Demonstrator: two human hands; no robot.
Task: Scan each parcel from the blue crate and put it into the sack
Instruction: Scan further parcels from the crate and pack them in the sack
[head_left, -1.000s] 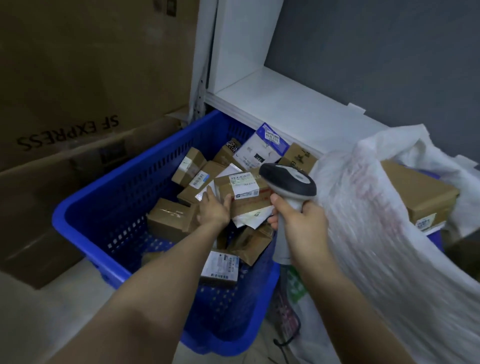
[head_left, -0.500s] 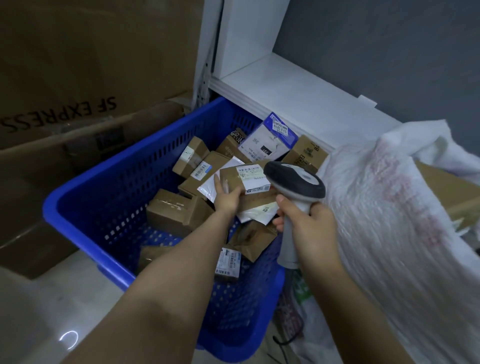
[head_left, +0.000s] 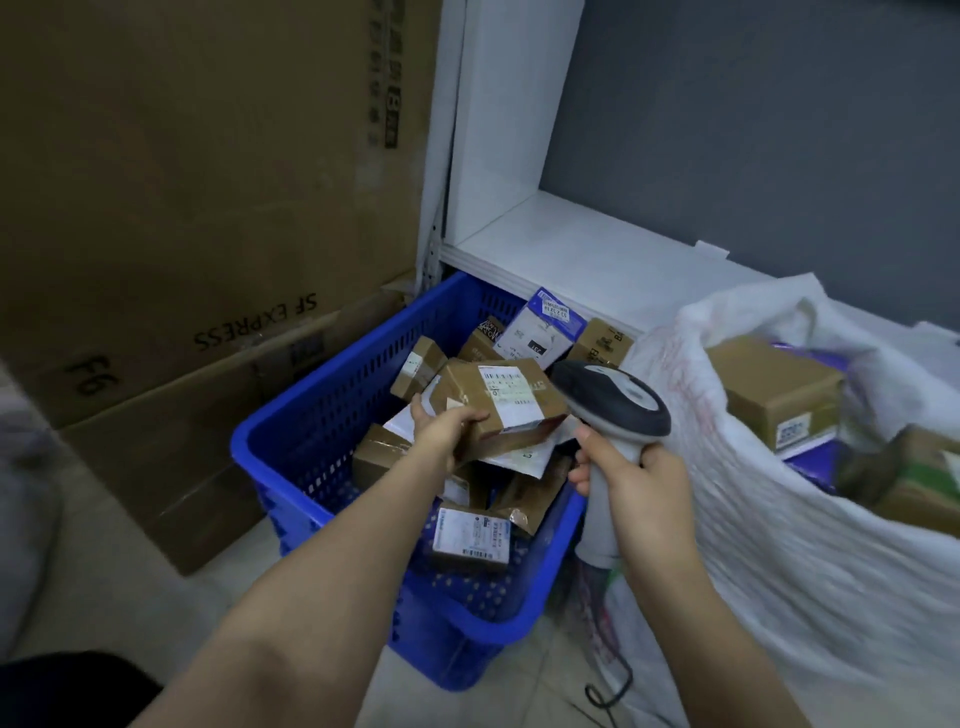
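- While the left hand (head_left: 441, 431) holds a taped brown parcel (head_left: 506, 405) just above the heap in the blue crate (head_left: 270, 467), the head view puts the job at the scanning step for this parcel.
- The left fingers curl round the parcel's near end with the thumb on top. Its white shipping label faces up.
- The right hand (head_left: 641, 483) grips a handheld barcode scanner (head_left: 618, 400), its fingers wrapped round the grey handle. The dark head sits just beside the parcel's right edge, tipped towards it.
- A white mailer (head_left: 524, 460) lies directly under the held parcel. I cannot tell whether the hand grips it too.
- More taped boxes fill the crate, among them a labelled box (head_left: 470, 538) near the front wall and a blue-and-white box (head_left: 545, 325) at the far end.
- The white woven sack (head_left: 779, 545) stands open to the right of the crate, with cardboard boxes (head_left: 774, 395) already inside.
- Behind are a white shelf (head_left: 571, 249) and a large carton marked SF EXPRESS (head_left: 182, 208).
- The next move probably calls for aiming the scanner window squarely at the label's barcode. The parcel then has to be carried right, over the sack's rim, and let go.
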